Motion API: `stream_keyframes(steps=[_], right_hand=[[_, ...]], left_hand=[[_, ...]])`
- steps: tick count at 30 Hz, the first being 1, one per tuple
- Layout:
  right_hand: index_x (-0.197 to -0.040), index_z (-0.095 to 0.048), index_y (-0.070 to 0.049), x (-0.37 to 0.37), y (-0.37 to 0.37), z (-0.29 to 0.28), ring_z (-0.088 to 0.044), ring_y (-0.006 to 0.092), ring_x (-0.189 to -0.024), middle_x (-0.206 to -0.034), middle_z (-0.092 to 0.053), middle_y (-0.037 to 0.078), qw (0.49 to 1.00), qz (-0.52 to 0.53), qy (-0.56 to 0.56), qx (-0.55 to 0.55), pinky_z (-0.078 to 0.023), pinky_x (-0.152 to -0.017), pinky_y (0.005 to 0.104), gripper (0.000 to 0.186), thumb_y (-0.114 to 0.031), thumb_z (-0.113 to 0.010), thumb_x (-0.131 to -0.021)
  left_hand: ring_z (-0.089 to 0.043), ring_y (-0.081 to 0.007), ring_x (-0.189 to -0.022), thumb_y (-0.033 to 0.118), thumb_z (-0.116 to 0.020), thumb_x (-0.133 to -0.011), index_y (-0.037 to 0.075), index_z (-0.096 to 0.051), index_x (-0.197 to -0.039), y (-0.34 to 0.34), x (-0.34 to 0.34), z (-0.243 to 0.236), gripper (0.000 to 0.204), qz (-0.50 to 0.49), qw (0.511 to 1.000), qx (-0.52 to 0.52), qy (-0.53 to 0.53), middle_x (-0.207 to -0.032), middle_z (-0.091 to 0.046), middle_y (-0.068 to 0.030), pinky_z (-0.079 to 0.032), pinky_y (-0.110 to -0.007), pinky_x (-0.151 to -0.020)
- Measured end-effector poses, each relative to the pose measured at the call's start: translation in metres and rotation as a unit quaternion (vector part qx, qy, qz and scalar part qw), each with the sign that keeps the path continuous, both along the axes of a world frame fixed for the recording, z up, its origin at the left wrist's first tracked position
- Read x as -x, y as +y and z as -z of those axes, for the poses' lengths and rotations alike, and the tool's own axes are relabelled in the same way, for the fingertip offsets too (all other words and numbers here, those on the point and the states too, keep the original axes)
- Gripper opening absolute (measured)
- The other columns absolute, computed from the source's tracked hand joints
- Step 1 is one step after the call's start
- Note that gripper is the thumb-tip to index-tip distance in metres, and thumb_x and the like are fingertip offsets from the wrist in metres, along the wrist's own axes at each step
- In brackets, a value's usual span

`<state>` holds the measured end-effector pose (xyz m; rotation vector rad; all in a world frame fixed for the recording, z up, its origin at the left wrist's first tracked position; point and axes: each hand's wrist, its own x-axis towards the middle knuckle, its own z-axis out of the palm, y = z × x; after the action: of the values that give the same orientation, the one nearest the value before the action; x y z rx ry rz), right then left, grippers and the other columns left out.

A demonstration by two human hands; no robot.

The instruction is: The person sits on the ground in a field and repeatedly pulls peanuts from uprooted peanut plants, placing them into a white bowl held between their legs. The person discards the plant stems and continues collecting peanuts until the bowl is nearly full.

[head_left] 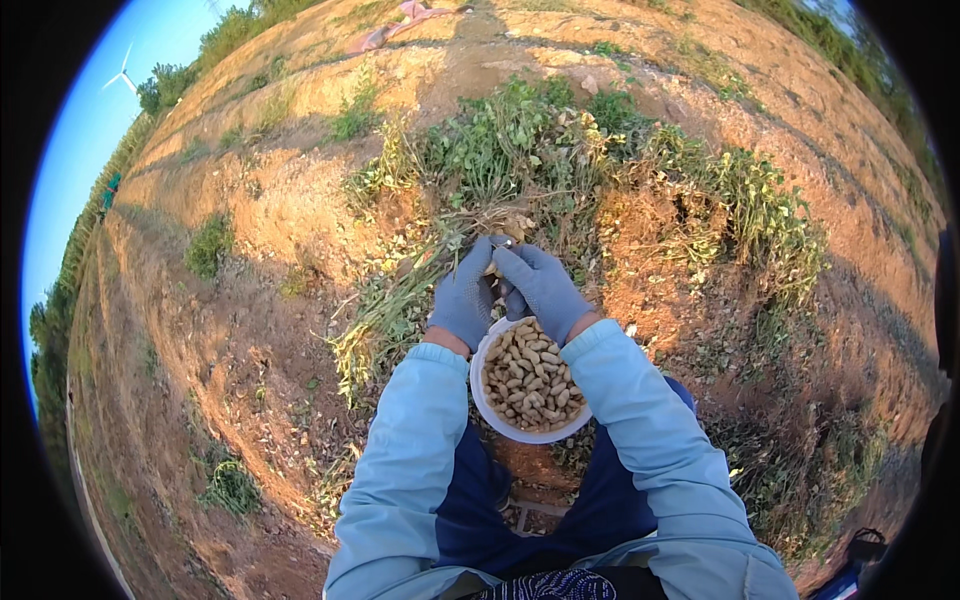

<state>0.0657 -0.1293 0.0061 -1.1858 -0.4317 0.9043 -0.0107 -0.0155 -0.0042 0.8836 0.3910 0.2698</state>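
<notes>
A white bucket (548,434) filled with unshelled peanuts (531,377) stands between my knees. Just above its far rim my two gloved hands meet. My left hand (463,299), in a grey-blue glove, is closed around the root end of a pulled peanut plant (398,296), whose stems and leaves trail off to the left. My right hand (546,285), gloved the same way, is closed with its fingertips against my left fingers at the roots. A pale bit, perhaps a peanut pod, shows between the hands; what the right fingers pinch is mostly hidden.
A heap of uprooted peanut plants (515,140) lies beyond my hands, with more wilting plants (760,215) to the right. Dry reddish soil (270,350) with ridges and scattered leaves surrounds me. A pink cloth (395,28) lies far ahead. A distant person (109,193) in green shows at far left.
</notes>
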Motion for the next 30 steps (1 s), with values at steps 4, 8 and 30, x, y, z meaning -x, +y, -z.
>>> stream_keyframes(steps=[4, 8, 30], right_hand=[[-0.092, -0.061, -0.003, -0.002, 0.001, -0.002, -0.047, 0.0075, -0.051, -0.063, -0.052, 0.000, 0.995, -0.031, -0.093, 0.027, -0.037, -0.044, 0.0222, 0.034, -0.036, -0.064, -0.086], [-0.088, -0.062, -0.003, 0.000, -0.003, -0.007, -0.048, 0.0081, -0.049, -0.061, -0.052, 0.001, 0.976, -0.109, -0.186, 0.031, -0.037, -0.043, 0.0226, 0.029, -0.032, -0.064, -0.085], [-0.092, -0.057, -0.002, 0.000, -0.003, -0.006, -0.054, 0.0112, -0.054, -0.073, -0.059, 0.005, 0.998, -0.003, -0.034, -0.058, -0.046, -0.049, 0.0247, 0.019, -0.014, -0.067, -0.081]], left_hand=[[-0.054, -0.0172, -0.077, 0.031, -0.047, -0.097, 0.006, -0.058, -0.091, 0.000, 0.002, 0.004, 0.028, -0.018, 1.000, -0.024, -0.007, -0.087, -0.058, -0.0052, -0.046, -0.031, -0.070], [-0.057, -0.0203, -0.081, 0.028, -0.049, -0.096, 0.005, -0.058, -0.090, 0.013, 0.004, 0.007, 0.025, -0.093, 0.988, 0.124, 0.014, -0.089, -0.061, -0.0079, -0.049, -0.034, -0.075], [-0.050, -0.0121, -0.062, 0.052, -0.037, -0.097, -0.002, -0.055, -0.119, -0.013, 0.004, -0.028, 0.061, 0.049, 0.986, 0.144, -0.067, -0.080, -0.060, -0.0061, -0.044, -0.024, -0.052]])
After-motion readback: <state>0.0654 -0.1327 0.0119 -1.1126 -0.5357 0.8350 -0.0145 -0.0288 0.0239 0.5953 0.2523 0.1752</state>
